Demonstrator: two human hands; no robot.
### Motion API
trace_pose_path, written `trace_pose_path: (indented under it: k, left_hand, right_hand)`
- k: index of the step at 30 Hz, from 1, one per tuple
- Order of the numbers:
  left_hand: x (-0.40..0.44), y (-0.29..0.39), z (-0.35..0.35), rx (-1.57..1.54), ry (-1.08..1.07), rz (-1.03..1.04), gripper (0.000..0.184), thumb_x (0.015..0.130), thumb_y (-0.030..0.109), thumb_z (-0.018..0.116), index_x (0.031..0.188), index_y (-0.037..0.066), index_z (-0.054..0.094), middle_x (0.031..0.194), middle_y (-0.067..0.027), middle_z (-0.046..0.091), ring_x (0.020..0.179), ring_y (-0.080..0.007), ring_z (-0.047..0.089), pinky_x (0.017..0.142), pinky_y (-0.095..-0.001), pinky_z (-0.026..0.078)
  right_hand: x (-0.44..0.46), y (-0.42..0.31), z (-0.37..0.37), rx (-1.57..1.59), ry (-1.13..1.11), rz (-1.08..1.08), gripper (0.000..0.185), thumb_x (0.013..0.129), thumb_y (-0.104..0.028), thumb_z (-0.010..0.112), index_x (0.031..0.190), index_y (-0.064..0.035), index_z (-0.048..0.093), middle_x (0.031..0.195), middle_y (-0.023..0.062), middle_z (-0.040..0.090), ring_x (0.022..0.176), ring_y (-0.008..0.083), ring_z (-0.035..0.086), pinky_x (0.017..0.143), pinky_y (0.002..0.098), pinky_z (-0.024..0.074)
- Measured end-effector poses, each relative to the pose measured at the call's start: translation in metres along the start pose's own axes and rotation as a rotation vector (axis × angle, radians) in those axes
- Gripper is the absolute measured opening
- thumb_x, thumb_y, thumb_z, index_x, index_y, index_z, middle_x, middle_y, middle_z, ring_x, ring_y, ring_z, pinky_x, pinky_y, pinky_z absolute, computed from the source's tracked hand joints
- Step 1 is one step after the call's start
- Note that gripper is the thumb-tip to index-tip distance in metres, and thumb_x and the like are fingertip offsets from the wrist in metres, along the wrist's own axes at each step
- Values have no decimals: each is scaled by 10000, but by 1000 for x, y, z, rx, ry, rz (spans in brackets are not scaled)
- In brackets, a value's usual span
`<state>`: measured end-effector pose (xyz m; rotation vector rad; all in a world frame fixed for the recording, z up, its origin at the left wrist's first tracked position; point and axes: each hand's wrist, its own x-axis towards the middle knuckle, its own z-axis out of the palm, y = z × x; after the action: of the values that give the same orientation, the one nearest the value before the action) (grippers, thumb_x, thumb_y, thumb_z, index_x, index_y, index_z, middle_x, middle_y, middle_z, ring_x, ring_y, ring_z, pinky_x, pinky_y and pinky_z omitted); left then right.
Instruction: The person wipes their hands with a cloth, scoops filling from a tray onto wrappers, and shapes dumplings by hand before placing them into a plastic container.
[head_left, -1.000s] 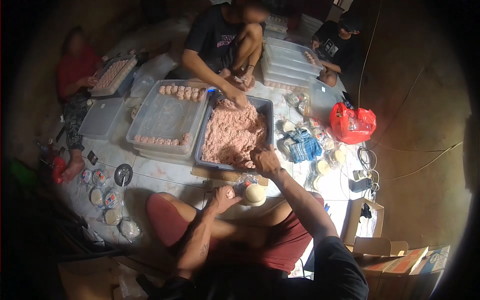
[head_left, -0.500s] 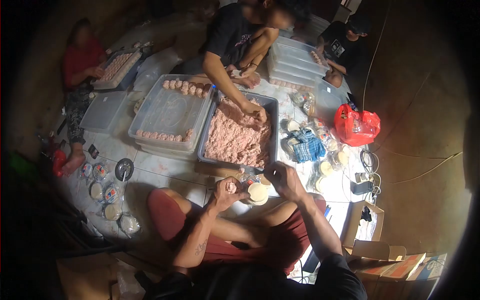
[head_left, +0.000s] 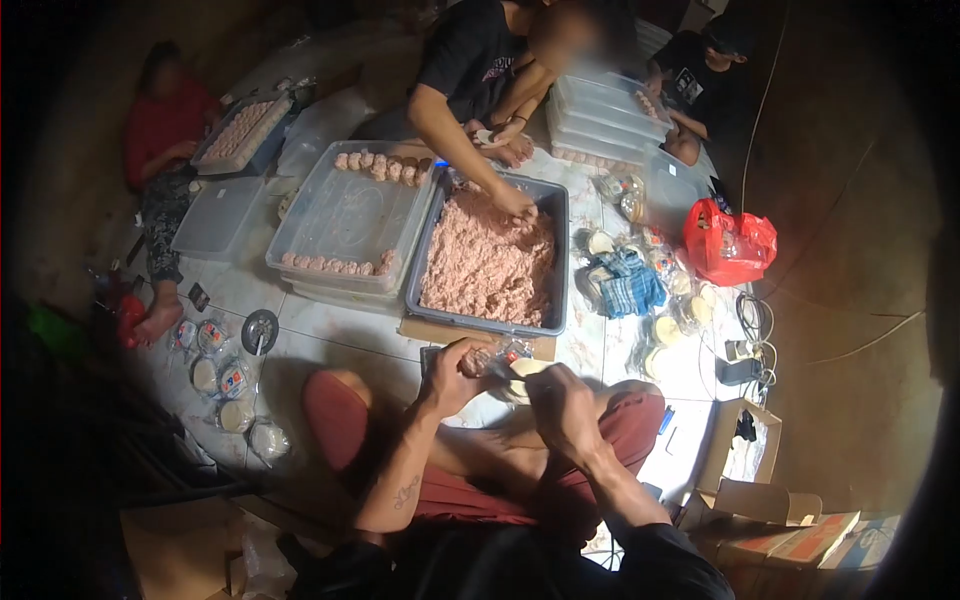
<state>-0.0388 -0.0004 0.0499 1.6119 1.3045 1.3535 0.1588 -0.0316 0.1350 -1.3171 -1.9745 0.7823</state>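
Note:
Cupped in my left hand point(head_left: 452, 380) is a dumpling point(head_left: 477, 362) with pink minced filling showing on top. My right hand point(head_left: 562, 408) is closed close by, its fingers pinched around something thin and dark that points towards the dumpling; I cannot make out what it is. Between the hands sits a stack of round pale dumpling wrappers point(head_left: 524, 388), partly covered by my right fingers. Just beyond them stands a grey tub point(head_left: 412, 290) filled with pink minced meat point(head_left: 485, 255). A co-worker's hand point(head_left: 515, 203) reaches into that meat.
Left of the tub, a clear plastic box point(head_left: 335, 215) carries rows of dumplings. Packs of wrappers point(head_left: 235, 415) lie on the tiles at left, more at right beside a blue checked cloth point(head_left: 628, 285) and a red bag point(head_left: 730, 245). Stacked boxes point(head_left: 605, 120) and other people are farther back.
My right hand has come down and inward towards the left hand, its fingers now over the wrapper stack. The left hand has turned slightly around the dumpling. The whole view has shifted a little.

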Motion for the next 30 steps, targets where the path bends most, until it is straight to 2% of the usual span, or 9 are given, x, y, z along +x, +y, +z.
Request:
trace_pose_path:
  k: [2,8,10,12,14,18,24,25,30]
  left_hand:
    - [-9,-4,-12,-172,-104,-47,382,665,27,889,945,44,630,903,-67,715,776,-178,670,732,-295,536]
    - [-5,-5,0,138,-178,-168,250,733,76,830,891,34,640,804,-118,697,777,-201,682,691,-361,519]
    - [-9,-3,4,49,-48,-119,352,781,308,863,737,28,654,642,-112,662,575,-175,618,551,-361,471]
    - [-10,-4,3,292,-64,-47,306,764,239,878,791,25,661,712,-84,698,642,-143,645,586,-339,492]
    - [-9,-4,-7,-426,-147,-254,278,735,132,883,847,31,649,815,-49,727,736,-109,664,629,-330,503]
    - [-12,-33,-38,-34,-251,-175,355,729,199,909,859,37,621,784,-3,627,705,-89,531,671,-277,478]
    - [-21,-72,-3,-117,-261,-288,394,694,282,931,783,51,624,715,15,582,646,-96,508,589,-290,437]
    - [-22,-78,-4,-120,-257,-279,394,694,282,931,783,51,624,715,15,582,646,-96,508,589,-290,437]
    - [-24,-75,-15,50,-202,-309,402,697,305,928,834,42,656,749,-4,623,677,-110,545,614,-310,462]
  right_hand:
    - [-4,-6,-8,-26,73,-14,119,895,3,578,998,17,637,943,257,629,870,465,629,737,496,505]
    - [-4,7,7,-29,5,-89,120,894,10,590,999,41,638,917,272,620,853,477,622,717,486,504]
    - [-4,-1,12,46,77,-35,112,893,9,581,979,39,647,915,271,618,850,471,616,730,488,499]
    - [1,5,20,56,-5,-78,83,889,21,580,934,35,648,883,221,628,792,429,625,704,466,498]
    - [10,12,5,-46,-59,-108,35,879,10,610,883,29,639,848,206,614,768,403,624,688,440,497]
    - [55,22,-13,-276,108,-68,70,911,-93,617,929,-25,623,931,190,649,862,390,640,726,476,490]
    - [143,117,41,-772,-28,-366,245,964,-174,446,928,-42,649,1005,143,679,993,313,645,985,509,374]
    - [148,122,42,-885,-236,-322,305,979,-216,408,963,-56,668,986,133,685,1007,298,645,1078,500,320]
    - [149,145,24,-853,-123,-802,79,876,-143,588,911,-84,628,829,140,655,707,258,613,920,565,409]
